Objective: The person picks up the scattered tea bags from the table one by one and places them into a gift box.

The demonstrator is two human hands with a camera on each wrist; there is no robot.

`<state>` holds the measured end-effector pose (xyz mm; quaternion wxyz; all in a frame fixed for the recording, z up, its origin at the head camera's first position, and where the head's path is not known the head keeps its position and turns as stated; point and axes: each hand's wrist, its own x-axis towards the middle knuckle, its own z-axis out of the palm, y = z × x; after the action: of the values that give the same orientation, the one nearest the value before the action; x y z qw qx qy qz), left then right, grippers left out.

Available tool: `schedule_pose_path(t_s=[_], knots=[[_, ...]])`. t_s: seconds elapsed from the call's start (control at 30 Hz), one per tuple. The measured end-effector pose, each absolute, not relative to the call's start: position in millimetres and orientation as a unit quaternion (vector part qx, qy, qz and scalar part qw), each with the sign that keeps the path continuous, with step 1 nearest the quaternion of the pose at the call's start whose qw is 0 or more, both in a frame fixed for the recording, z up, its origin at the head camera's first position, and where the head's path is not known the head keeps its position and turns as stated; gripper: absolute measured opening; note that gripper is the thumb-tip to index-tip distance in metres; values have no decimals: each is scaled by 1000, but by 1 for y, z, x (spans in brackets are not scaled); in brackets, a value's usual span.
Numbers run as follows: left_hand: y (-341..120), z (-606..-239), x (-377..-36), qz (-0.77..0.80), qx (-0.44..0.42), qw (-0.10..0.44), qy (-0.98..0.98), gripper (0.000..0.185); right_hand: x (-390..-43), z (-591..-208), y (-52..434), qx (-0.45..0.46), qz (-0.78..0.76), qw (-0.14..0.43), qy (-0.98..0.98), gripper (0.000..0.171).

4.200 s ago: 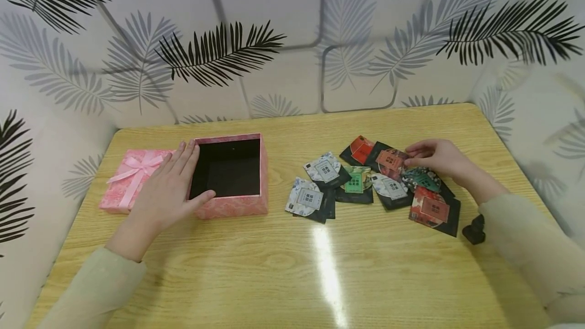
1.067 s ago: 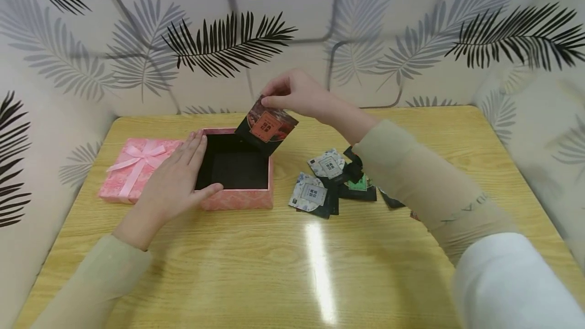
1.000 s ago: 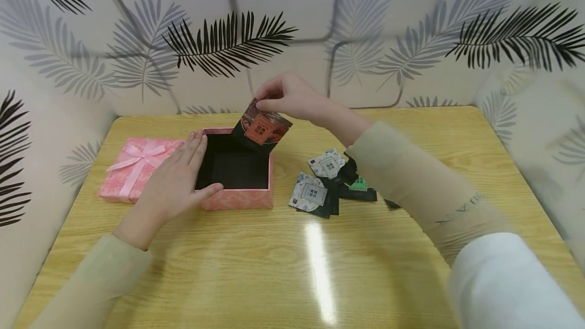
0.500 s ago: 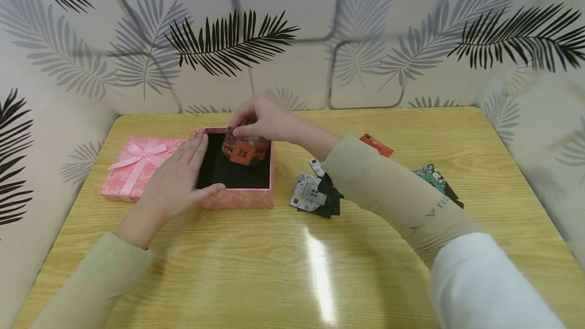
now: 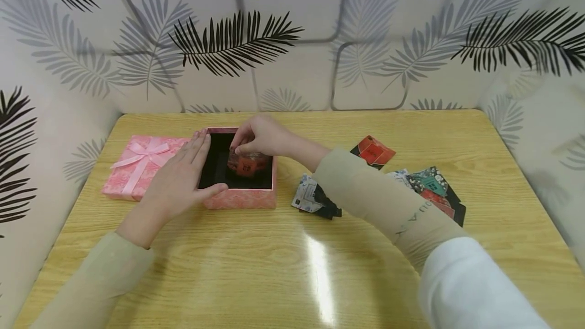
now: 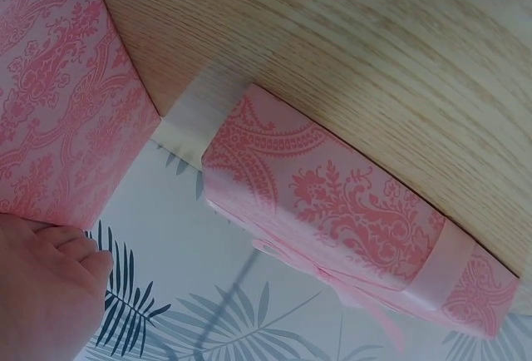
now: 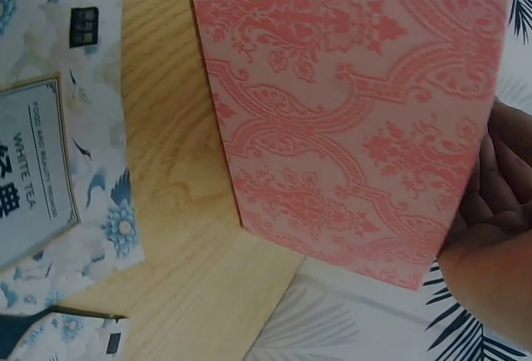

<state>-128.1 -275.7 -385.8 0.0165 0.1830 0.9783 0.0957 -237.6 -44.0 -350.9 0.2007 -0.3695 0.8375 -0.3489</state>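
Placement step, by the look of it: right hand [image 5: 260, 136] at frame centre, fingertips pinching red tea sachet [image 5: 247, 162], lowered inside open pink box [image 5: 239, 198], sachet apparently at or near black floor. Left hand [image 5: 180, 179] lying flat, fingers straight, thumb hooked over near rim, steadying box at centre left. Pink lid [image 5: 137, 166] with bow just left of box on bench [image 5: 274, 268]. Loose sachets [image 5: 425, 187] right of centre, partly hidden by sleeve. Next move likely calls for loosening pinch and lifting clear without dragging sachet.
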Motion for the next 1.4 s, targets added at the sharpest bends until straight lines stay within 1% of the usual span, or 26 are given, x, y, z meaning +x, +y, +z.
schedule_pose_path(t_s=[0.2,0.37,0.73,1.03,1.13,1.4], knots=[[-276,-385,-128,96,182,19,978,109,-237,-357,-52,-382,-318,201,844,15],[-276,-384,-128,95,183,26,978,109,-235,-358,-58,-380,-289,189,858,14],[-276,-387,-127,89,185,19,979,109,-229,-367,-70,-335,-209,145,907,13],[-277,-389,-127,93,187,4,978,108,-224,-371,-73,-326,-146,101,929,22],[-277,-390,-128,94,188,3,978,109,-224,-371,-71,-331,-153,100,926,23],[-276,-386,-127,91,180,20,979,109,-228,-363,-63,-340,-221,124,905,24]])
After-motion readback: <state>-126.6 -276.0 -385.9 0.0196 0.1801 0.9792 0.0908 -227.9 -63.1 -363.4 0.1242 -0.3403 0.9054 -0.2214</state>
